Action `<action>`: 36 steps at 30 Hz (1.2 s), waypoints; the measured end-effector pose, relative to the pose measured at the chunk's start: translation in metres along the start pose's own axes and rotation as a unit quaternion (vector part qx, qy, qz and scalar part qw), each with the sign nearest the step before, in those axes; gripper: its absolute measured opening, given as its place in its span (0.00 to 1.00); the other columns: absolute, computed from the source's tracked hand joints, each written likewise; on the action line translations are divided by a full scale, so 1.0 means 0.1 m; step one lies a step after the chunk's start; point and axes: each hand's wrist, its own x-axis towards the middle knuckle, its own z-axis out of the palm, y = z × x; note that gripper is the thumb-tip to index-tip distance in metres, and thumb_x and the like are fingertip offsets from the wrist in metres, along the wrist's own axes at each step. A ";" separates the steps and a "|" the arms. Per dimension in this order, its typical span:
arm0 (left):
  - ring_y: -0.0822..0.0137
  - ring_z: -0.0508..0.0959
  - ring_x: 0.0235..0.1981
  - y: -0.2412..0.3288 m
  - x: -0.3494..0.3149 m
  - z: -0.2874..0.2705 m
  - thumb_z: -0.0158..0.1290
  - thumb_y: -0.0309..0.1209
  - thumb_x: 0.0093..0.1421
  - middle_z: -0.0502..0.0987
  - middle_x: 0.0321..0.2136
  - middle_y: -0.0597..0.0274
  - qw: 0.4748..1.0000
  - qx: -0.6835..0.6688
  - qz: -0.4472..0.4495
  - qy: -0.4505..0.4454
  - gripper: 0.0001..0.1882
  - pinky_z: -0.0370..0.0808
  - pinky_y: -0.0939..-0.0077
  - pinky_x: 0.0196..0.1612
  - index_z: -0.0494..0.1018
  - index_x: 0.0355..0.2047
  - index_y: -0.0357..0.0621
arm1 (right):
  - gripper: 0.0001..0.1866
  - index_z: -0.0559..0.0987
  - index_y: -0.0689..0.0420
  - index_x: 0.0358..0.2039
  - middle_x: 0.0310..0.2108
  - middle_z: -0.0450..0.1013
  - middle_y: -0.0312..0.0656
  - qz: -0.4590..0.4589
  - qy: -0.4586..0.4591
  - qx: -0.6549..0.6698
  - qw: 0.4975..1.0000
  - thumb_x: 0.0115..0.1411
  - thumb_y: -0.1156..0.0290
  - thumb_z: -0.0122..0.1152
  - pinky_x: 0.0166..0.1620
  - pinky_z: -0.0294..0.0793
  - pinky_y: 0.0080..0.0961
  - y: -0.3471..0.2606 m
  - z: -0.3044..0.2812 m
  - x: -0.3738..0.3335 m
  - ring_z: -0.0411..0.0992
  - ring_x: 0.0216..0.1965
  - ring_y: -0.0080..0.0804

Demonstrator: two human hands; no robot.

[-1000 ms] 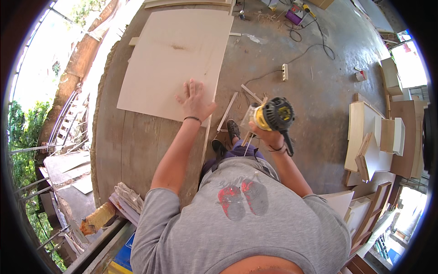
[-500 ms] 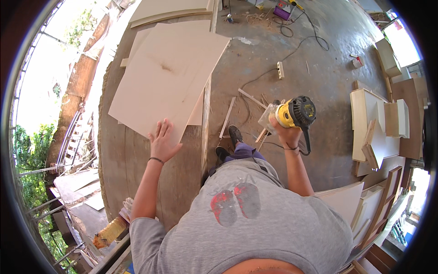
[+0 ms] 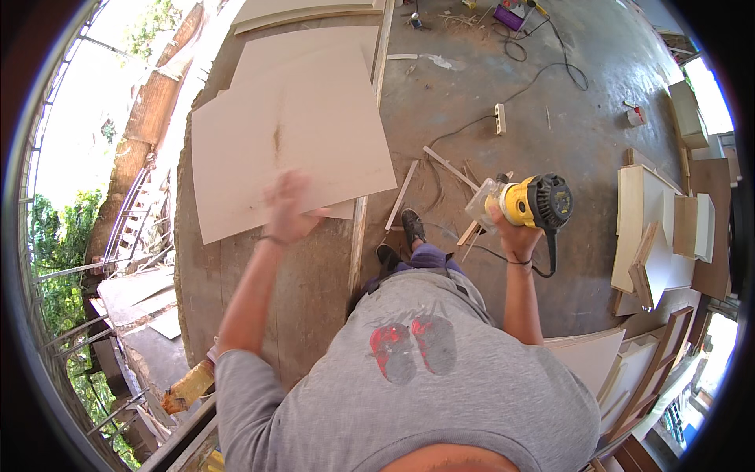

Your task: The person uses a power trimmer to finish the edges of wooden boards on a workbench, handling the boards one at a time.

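Observation:
A pale, flat board with a dark smudge near its middle lies on the wooden workbench, on top of another pale sheet. Over the board's near edge is my left hand, smeared by motion. Its thumb stands apart from the blurred fingers and nothing shows in it; whether it touches the board is hard to tell. Off to the right, above the floor, my right hand is wrapped round a yellow and black trim router with a clear base. The router lies tilted sideways, its black cord dropping past my wrist.
Wood strips lie on the floor by my feet. A power strip and its cable stretch beyond. Pale cabinet pieces stand at the right, with leaning panels nearer. More boards are at the bench's far end.
The board has turned clockwise, its right corner swinging toward me. My left hand has shifted slightly up and blurred. My right hand still holds the router.

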 end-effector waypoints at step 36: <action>0.59 0.41 0.70 -0.17 -0.36 0.00 0.66 0.65 0.22 0.46 0.69 0.67 0.994 0.054 -0.084 -0.035 0.66 0.34 0.30 0.61 0.57 0.65 0.57 | 0.25 0.80 0.51 0.39 0.37 0.78 0.38 -0.078 -0.336 -0.060 0.937 0.41 0.55 0.74 0.45 0.76 0.29 0.41 1.74 0.64 0.77 0.40 0.33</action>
